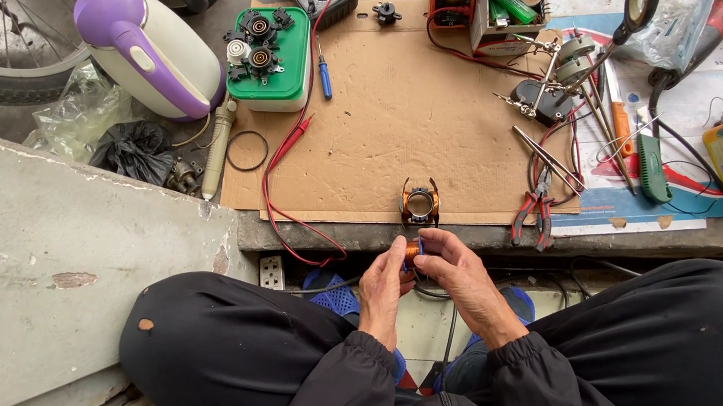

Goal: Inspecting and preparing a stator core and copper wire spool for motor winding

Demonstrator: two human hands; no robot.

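- Just beyond your hands, the cardboard sheet [407,122] spreads wide over the stone ledge [478,236]; its near edge runs a little past your fingertips, and its middle is bare, the largest free room within reach.
- To the left of your left hand, the grey concrete slab [44,263] rises along your knee, closing that side.
- Far ahead and left of your hands, a purple-and-white appliance [147,47] lies tilted beside a green-lidded box [291,59] carrying small black coil parts.
- To the right of your right hand, pliers with red handles [534,208], tweezers and a green-handled tool [652,169] crowd the printed paper, so that side is tight.
- A red test lead [271,187] loops from the cardboard's left edge down to the ledge, ending near your left hand.
- Directly past your fingers, a small copper-wound motor frame [419,204] stands on the cardboard's near edge, apart from your hands.
- Your left hand [384,288] is curled closed, fingertips pinching the left end of a small copper coil [412,251].
- Your right hand [456,272] is likewise closed, thumb and fingers gripping the coil's right end, where something blue shows; the coil sits between both hands, above your lap and just short of the ledge.
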